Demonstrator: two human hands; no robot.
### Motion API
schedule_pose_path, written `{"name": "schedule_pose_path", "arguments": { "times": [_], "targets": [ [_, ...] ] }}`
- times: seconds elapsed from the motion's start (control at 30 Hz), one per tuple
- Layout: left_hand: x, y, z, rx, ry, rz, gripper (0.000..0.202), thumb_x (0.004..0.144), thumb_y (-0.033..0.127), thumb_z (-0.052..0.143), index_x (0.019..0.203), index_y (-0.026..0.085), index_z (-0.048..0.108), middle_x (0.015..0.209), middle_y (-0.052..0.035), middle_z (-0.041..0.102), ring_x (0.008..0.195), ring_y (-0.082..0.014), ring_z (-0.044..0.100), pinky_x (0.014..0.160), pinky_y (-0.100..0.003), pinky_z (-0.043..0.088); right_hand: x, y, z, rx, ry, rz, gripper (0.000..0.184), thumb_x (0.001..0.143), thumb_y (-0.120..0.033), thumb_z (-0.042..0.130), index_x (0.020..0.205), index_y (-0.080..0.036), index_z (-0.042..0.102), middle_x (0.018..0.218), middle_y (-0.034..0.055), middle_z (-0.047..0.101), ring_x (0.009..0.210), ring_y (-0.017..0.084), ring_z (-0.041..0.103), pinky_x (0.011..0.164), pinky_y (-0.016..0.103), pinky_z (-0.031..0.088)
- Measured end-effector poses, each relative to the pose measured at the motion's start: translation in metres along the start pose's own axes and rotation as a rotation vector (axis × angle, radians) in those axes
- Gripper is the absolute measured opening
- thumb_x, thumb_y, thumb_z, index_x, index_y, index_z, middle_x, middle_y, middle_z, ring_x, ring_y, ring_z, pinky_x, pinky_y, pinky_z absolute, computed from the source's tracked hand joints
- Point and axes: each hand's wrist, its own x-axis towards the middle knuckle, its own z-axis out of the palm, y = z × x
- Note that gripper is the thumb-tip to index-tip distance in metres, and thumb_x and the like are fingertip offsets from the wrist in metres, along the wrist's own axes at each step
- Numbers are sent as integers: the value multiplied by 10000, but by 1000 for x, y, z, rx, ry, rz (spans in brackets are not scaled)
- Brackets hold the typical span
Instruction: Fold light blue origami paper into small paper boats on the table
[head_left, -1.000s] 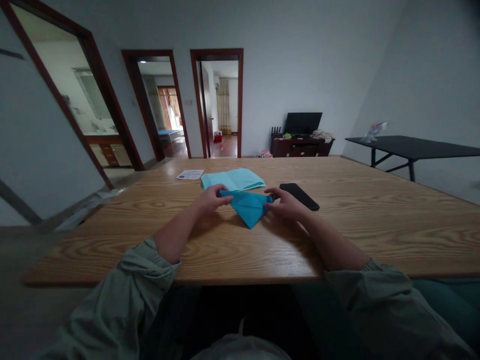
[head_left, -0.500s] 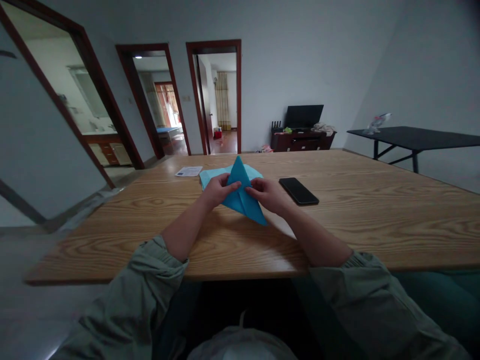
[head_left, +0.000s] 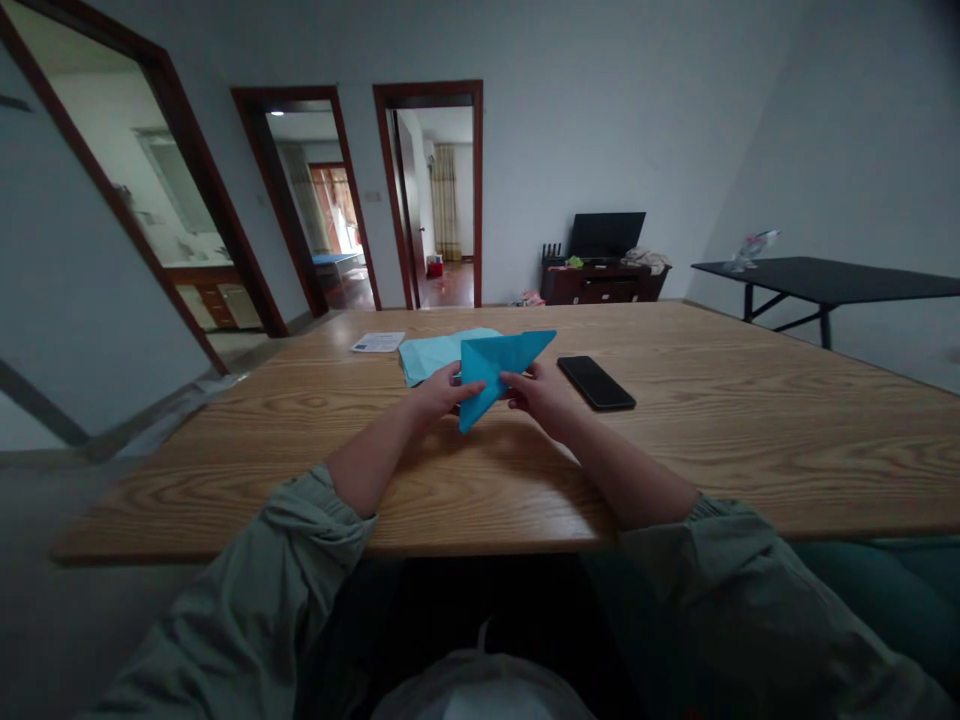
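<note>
head view, looking along a wooden table (head_left: 712, 450). far left, a dark red door frame (head_left: 97, 170) stands open on a lit room, and two more doorways sit further along the wall. on the table's far side lies a small white leaflet (head_left: 377, 342), and just right of it a folded pale blue paper (head_left: 439, 355) lies flat. the left hand (head_left: 439, 395) comes in next, in a narrow pinch on the left side of a folded blue paper (head_left: 487, 372). that paper is a sharp triangular shape, held between both hands, one tip pointing right and away, another pointing down toward the table; it overlaps the pale sheet in view. the right hand (head_left: 540, 400) pinches its right side just as narrowly. just beside that hand, not touching it, lies a black smartphone (head_left: 596, 383). beyond the table's far edge stands a dark cabinet (head_left: 600, 285) with a monitor (head_left: 607, 235) on top. far right is a black table (head_left: 825, 275) holding a small figurine (head_left: 750, 250).
</note>
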Motion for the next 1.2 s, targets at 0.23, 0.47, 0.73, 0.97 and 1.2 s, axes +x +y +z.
{"name": "schedule_pose_path", "arguments": {
  "times": [0.23, 0.47, 0.73, 0.97, 1.2],
  "targets": [
    [4, 0, -12, -17, 161, 153, 698, 606, 406, 772, 1180, 127, 488, 1073, -113, 635, 903, -209, 610, 774, -312, 492, -2, -6, -9, -52, -31, 70, 210, 781, -364, 603, 868, -188, 531, 869, 51, 673, 638, 96, 613, 508, 177, 438],
    [4, -3, 6, 102, 214, 172, 829, 736, 388, 662, 1409, 178, 226, 1115, -112, 606, 940, -232, 605, 827, -370, 484, 0, 6, 5, -188, -124, -26, 220, 722, -321, 665, 837, -165, 561, 773, 50, 683, 616, 128, 625, 511, 213, 458],
    [-6, 5, 18, 743, 423, 496, 526, 878, 246, 454, 1389, 235, 330, 1301, -96, 458, 1200, -236, 432, 1043, -422, 317, -5, 4, 11, -341, -159, -82, 198, 704, -298, 659, 809, -132, 630, 819, 88, 701, 592, 127, 620, 472, 205, 455],
    [-5, 2, 21, 832, 332, 504, 472, 912, 375, 415, 1333, 166, 377, 1291, -120, 464, 1216, -216, 425, 1046, -385, 329, -5, 6, 9, -319, -176, -151, 228, 677, -319, 669, 794, -127, 631, 672, 53, 662, 617, 162, 632, 495, 228, 467],
    [-6, 1, 24, 841, 248, 441, 459, 940, 430, 324, 1299, 163, 430, 1286, -108, 493, 1217, -195, 438, 1052, -355, 325, -6, 6, 6, -337, -197, -199, 255, 711, -357, 649, 797, -118, 631, 693, 64, 655, 635, 168, 628, 512, 240, 471]
  ]
}}
